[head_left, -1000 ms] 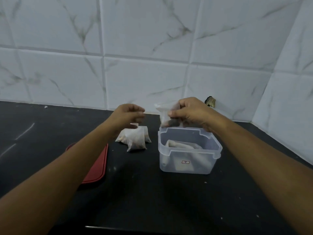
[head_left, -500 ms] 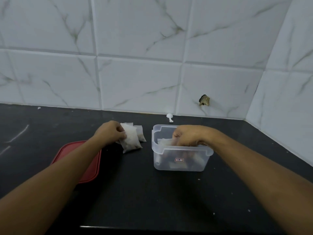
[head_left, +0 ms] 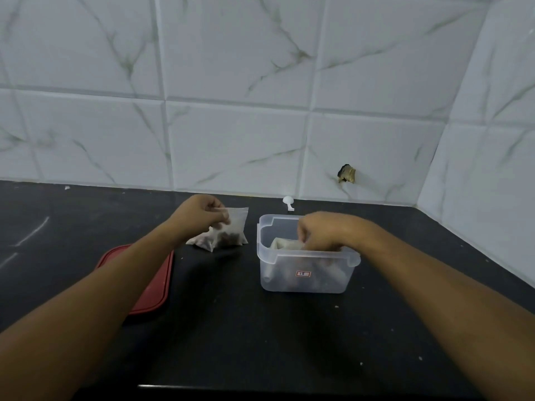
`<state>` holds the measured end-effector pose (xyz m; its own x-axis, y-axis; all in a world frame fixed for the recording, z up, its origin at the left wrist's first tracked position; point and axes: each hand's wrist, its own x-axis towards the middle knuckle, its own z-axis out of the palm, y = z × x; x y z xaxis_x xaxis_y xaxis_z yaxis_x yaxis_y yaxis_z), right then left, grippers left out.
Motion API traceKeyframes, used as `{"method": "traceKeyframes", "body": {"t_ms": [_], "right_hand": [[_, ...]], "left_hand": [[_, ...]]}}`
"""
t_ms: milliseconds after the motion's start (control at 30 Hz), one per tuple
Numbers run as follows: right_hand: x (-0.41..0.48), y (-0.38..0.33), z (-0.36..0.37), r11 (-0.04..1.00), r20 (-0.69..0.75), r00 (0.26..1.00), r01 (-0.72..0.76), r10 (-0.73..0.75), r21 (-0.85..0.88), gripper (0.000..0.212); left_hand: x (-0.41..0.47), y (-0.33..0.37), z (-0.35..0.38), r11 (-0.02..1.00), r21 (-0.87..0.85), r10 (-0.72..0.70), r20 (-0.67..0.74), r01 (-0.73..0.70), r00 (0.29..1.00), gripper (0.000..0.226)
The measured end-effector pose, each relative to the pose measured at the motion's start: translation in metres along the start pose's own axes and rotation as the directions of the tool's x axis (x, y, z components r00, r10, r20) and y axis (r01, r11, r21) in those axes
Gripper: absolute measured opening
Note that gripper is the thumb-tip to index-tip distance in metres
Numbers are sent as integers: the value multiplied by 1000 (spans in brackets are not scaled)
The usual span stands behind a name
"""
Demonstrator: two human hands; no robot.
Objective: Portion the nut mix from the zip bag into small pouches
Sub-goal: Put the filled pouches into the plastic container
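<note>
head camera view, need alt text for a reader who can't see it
A person's left hand pinches the top of a small pouch of dark nut mix while the right hand reaches into a clear plastic tub holding a pale bag, on a black counter. A red lid lies to the left, and a white scoop sits by the tiled wall.

Marble-tile wall (head_left: 231, 68), blk counter (head_left: 260, 342)

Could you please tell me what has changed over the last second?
The right hand, which held a pouch above the clear container, has gone down inside it. The left hand has pinched one filled pouch by its top edge and raised it upright. The red lid, white scoop and container stayed put.
</note>
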<state>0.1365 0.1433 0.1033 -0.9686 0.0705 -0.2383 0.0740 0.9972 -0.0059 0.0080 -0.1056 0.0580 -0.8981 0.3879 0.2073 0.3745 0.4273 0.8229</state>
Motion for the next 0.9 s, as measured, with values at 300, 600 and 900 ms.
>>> {"method": "traceKeyframes", "body": {"t_ms": [300,600,900], "right_hand": [[-4,-9,6,937,102,989,68,-109,343,20],[-21,11,-44,479,-376,926,330,1,814,44],[-30,33,-30,849,-172,984,122,-38,514,17]], "left_hand": [[-1,37,2,958,-272,79,-48,-89,996,5],[-16,110,18,838,-498,237,-40,-225,971,7],[-6,77,35,918,-394,93,90,-50,992,20]]}}
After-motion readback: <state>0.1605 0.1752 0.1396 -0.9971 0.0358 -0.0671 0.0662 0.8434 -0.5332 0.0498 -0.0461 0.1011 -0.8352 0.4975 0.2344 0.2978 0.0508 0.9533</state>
